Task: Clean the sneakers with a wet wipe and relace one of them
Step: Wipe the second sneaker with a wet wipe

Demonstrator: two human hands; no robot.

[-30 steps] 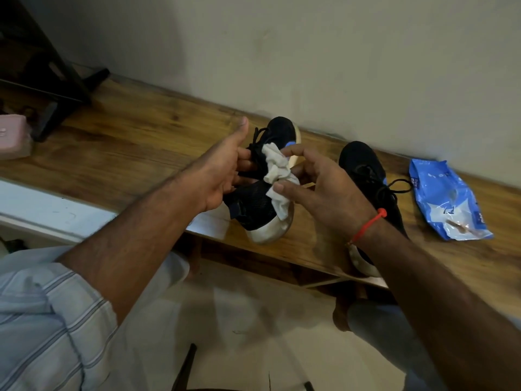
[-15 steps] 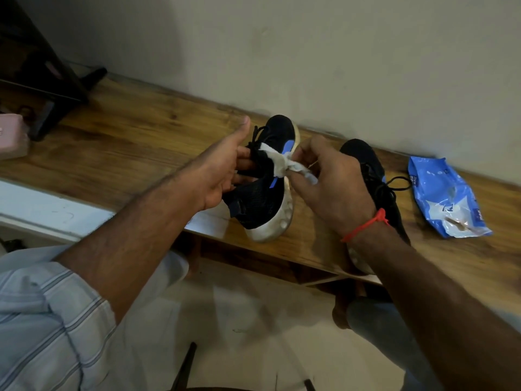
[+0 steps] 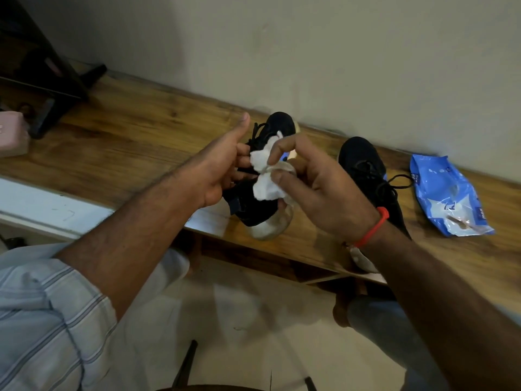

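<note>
My left hand (image 3: 222,167) grips a black sneaker (image 3: 253,207) with a white sole, held up on its side over the front edge of the wooden bench; the thumb sticks up. Against the sneaker's side my right hand (image 3: 315,190) pinches a crumpled white wet wipe (image 3: 263,176) between thumb and fingers. A second black sneaker (image 3: 363,165) with black laces stands on the bench to the right, partly hidden behind my right wrist.
A blue wet-wipe pack (image 3: 448,196) lies on the wooden bench (image 3: 127,136) at the right, near the wall. At the far left are a pink object (image 3: 11,134) and a dark stand (image 3: 48,80). A chair's dark legs show below.
My right hand has drawn the wipe back from the sneaker's tongue area toward its heel side, bunching it more. The left hand keeps the same hold on the sneaker.
</note>
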